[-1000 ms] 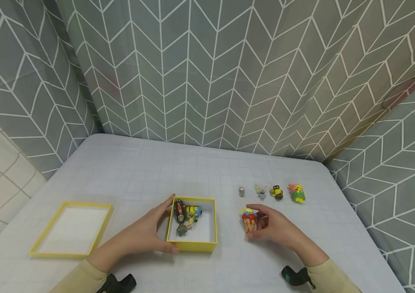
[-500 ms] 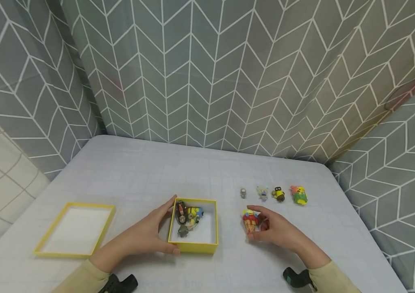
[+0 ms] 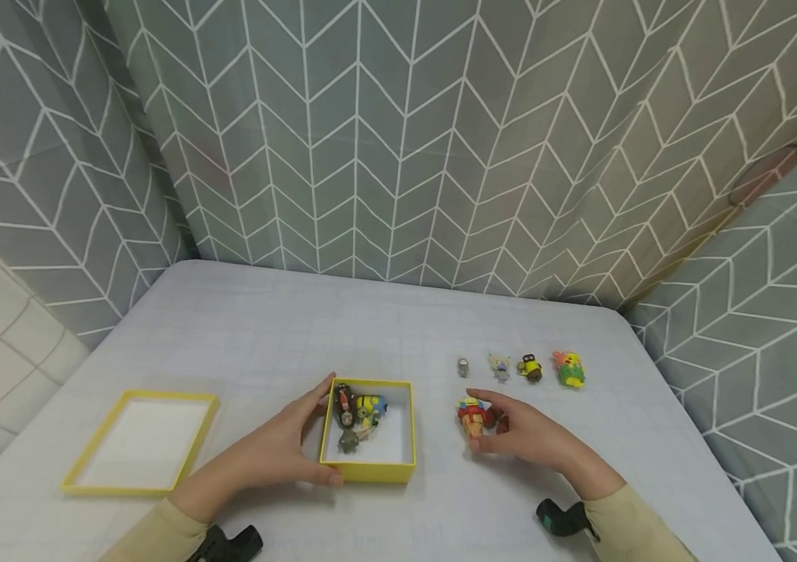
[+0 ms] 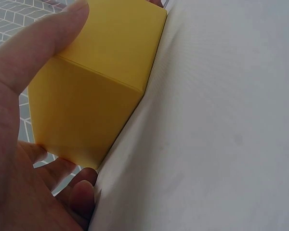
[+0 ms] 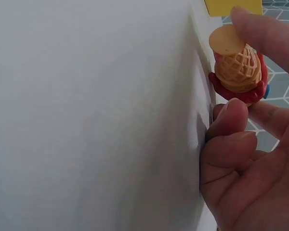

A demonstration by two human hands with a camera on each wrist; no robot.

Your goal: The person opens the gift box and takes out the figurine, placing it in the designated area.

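Note:
My left hand [image 3: 293,441] grips the left side of an open yellow box [image 4: 86,115], thumb at the near wall and fingers at the far side. Inside the box, a dark red-and-black toy [image 3: 345,406], a yellow-and-blue toy figure [image 3: 371,406] and a small grey figure [image 3: 349,442] lie toward the left. To the right of the box, my right hand [image 3: 524,429] holds an ice-cream-cone toy figure [image 5: 238,67] between thumb and fingers. The toy has a waffle-patterned cone and red parts, close to the tabletop.
A yellow-rimmed box lid [image 3: 138,441] lies at the left with its white inside up. Behind the right hand stand a small grey figure [image 3: 464,367], a pale figure [image 3: 500,367], a yellow-and-brown figure [image 3: 530,368] and a pink, yellow and green figure [image 3: 570,369].
My right hand has shifted slightly left toward the box with the ice-cream-cone toy figure. The left hand and the box stay in place; the head view has moved a little.

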